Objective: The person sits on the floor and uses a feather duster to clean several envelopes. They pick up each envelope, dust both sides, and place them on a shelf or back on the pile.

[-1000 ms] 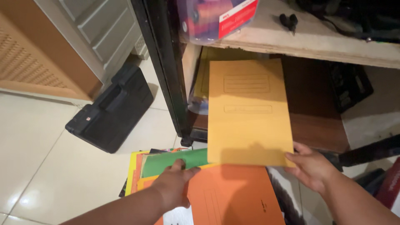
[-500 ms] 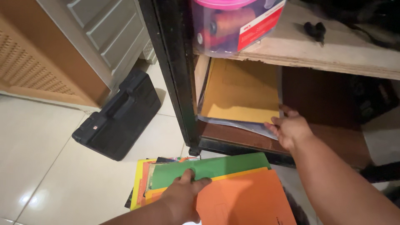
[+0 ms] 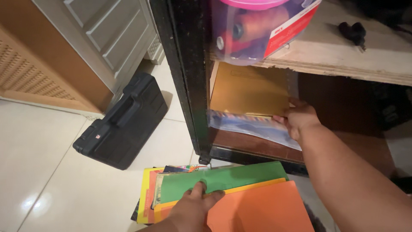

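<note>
My right hand [image 3: 299, 119] reaches into the lower shelf of a black-framed cabinet and grips the near right corner of a yellow-brown paper folder [image 3: 248, 89]. The folder lies deep under the upper shelf on a clear plastic sleeve [image 3: 253, 128] with coloured papers inside. My left hand [image 3: 195, 209] presses flat on a stack of folders on the floor, fingers on the green folder [image 3: 223, 180] and the orange folder [image 3: 266, 208] beside it. Yellow and other coloured folders [image 3: 145, 197] stick out at the stack's left.
A black hard case [image 3: 122, 122] lies on the white tiled floor to the left. A clear tub with a pink lid [image 3: 262, 23] stands on the pale wooden upper shelf [image 3: 343, 56]. A black upright post [image 3: 182, 73] frames the cabinet. A grey panelled door [image 3: 107, 34] stands behind.
My right hand pushed the yellow-brown folder from the open air into the lower shelf, then deeper in. My left hand stayed on the floor stack.
</note>
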